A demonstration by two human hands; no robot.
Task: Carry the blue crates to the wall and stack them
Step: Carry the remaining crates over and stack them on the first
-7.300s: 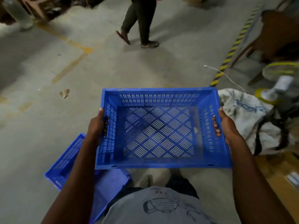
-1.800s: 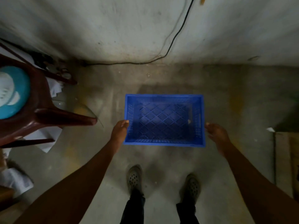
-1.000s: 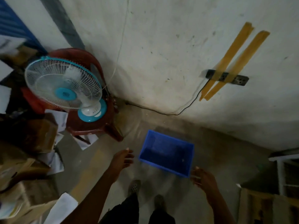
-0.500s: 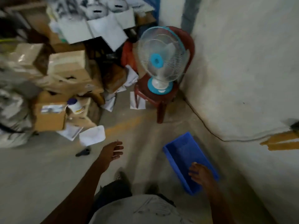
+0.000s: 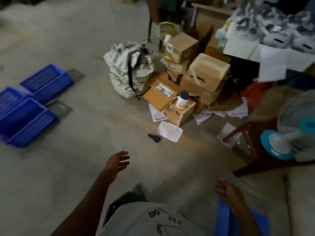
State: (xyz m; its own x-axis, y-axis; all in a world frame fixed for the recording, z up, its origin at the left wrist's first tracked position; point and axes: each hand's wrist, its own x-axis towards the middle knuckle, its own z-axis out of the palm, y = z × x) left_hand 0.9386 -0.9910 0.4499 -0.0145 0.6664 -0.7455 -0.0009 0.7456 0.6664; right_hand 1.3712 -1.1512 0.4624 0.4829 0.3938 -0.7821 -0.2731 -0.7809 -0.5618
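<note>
One blue crate (image 5: 223, 217) lies on the floor at the bottom right, near the wall, partly hidden by my right arm. Three more blue crates rest on the floor at the far left: one (image 5: 47, 80) farther away, one (image 5: 25, 121) nearer, and a third (image 5: 8, 97) cut off by the frame edge. My left hand (image 5: 118, 161) hangs over bare floor, fingers apart, holding nothing. My right hand (image 5: 226, 190) is above the near crate, open and empty.
A pile of cardboard boxes (image 5: 206, 77), a grey sack (image 5: 129, 72) and loose papers (image 5: 169, 131) fills the upper middle and right. A fan (image 5: 293, 133) stands on a red chair (image 5: 265, 160) at the right. A person's leg (image 5: 153, 9) shows at the top.
I set the carried crate down by the wall and let go with both hands. My view has swung left, away from the wall, bringing the other crates into sight.
</note>
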